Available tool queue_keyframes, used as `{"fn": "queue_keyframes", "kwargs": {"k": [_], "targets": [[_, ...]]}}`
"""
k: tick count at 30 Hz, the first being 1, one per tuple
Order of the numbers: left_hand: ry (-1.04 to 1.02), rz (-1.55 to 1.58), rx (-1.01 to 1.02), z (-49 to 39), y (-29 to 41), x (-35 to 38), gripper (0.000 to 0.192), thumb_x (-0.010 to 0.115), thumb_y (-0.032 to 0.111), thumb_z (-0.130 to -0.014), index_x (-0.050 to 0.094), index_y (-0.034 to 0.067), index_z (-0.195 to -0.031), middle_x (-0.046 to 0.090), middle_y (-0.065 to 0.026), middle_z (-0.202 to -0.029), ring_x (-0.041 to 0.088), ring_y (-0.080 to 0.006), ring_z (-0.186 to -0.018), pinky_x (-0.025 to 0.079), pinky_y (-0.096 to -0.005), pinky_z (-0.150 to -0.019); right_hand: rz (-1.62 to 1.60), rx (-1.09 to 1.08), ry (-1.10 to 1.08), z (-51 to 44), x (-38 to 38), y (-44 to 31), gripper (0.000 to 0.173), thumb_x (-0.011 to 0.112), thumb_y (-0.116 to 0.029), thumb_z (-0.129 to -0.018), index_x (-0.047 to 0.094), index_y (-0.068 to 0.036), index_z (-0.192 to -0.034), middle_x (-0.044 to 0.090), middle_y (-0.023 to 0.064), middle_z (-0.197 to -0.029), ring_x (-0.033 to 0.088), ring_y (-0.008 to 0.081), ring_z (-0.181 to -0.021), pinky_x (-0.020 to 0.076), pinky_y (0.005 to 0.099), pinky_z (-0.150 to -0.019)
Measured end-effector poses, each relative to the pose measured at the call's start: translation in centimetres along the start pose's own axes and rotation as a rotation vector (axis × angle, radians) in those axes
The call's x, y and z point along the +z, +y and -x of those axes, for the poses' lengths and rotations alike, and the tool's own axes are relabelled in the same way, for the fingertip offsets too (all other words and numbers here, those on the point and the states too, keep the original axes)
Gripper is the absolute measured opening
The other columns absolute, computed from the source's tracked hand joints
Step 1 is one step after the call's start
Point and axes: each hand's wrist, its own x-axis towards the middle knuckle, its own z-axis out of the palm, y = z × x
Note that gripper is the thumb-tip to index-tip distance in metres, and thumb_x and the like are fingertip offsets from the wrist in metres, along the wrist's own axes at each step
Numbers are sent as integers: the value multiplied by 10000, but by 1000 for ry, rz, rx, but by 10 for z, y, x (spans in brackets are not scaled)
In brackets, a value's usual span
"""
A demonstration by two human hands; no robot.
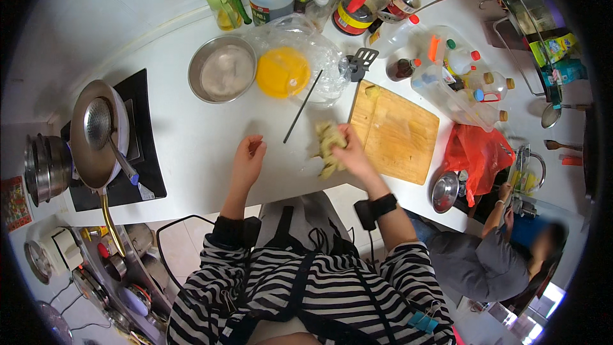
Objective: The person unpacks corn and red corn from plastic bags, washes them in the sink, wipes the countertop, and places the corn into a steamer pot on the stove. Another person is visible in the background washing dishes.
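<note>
In my right hand (352,151) is a crumpled yellowish-green cloth (329,146), low over the white countertop (206,153) and left of a wooden cutting board (400,134). My left hand (250,155) hovers above the counter with its fingers curled and nothing seen in them. Between and beyond the hands lies a dark thin stick (303,105), its far end by a clear plastic bag (325,86). A yellow round item (283,72) sits at the bag's left side. Beside it stands a metal bowl (223,69) holding a pale, dough-like mass (227,72).
On the left, a wok (91,153) with a skimmer (98,124) rests over a black cooktop (148,153). Bottles and a plastic bin (450,100) line the back and right. Past a red bag (479,153), another person (479,263) is at the sink.
</note>
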Motion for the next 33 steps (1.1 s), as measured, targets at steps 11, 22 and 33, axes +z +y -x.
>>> {"fn": "queue_keyframes", "kwargs": {"k": [11, 22, 33], "targets": [[48, -1065, 353, -68, -8, 89, 283, 666, 117, -749, 562, 20, -993, 590, -164, -965, 602, -319, -857, 507, -396, -734, 1293, -393, 255, -32, 29, 27, 479, 641, -86, -782, 471, 2, -1221, 425, 252, -1281, 433, 416, -1163, 380, 450, -999], [-131, -846, 343, -28, -8, 24, 154, 607, 51, -755, 535, 54, -891, 577, -136, -877, 583, -343, -807, 485, -438, -692, 921, -733, -365, 27, 46, 55, 303, 531, 0, -753, 609, -35, -1044, 490, 161, -1276, 442, 360, -1219, 400, 436, -1007], [47, -409, 273, 10, 37, -32, 117, 584, 45, -827, 478, 31, -872, 520, -115, -761, 525, -251, -627, 451, -347, -581, 927, -563, 187, -59, 64, 12, 290, 655, -89, -726, 618, -18, -1005, 538, 195, -1179, 492, 387, -1128, 413, 410, -972]]}}
